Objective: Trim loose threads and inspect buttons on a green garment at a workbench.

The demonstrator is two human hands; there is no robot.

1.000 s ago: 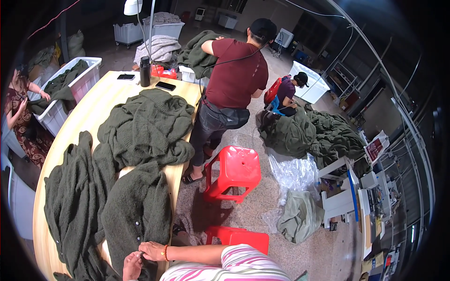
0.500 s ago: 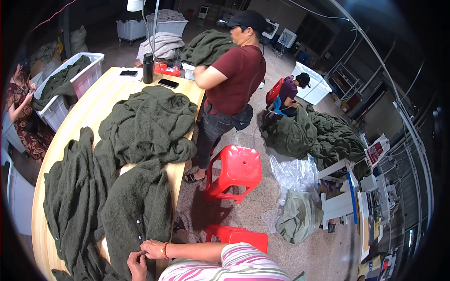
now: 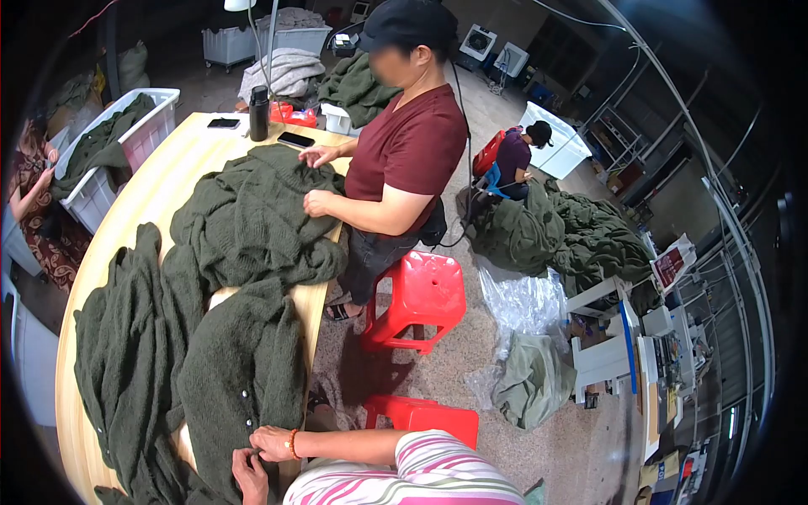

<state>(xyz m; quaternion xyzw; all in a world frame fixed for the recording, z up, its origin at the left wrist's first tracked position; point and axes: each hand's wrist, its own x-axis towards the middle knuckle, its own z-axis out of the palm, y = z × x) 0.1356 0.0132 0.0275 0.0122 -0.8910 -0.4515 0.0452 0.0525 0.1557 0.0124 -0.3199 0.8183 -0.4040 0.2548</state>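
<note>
Our right hand [image 3: 271, 442] and left hand [image 3: 250, 473] both pinch the near hem of the dark green knitted cardigan [image 3: 240, 379], whose length runs away from us up the wooden table [image 3: 160, 194]

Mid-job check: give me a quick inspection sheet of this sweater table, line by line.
Surface: long wooden table, mostly covered.
Job's things: dark green knit cardigan with buttons, lying at the near edge.
Clutter: more green knitwear, black bottle, two phones.
Grippers: left hand and right hand both pinch the cardigan's edge.
Cables: black cord behind the standing co-worker.
Surroundings: red stools, white bins, garment pile on the floor.
</note>
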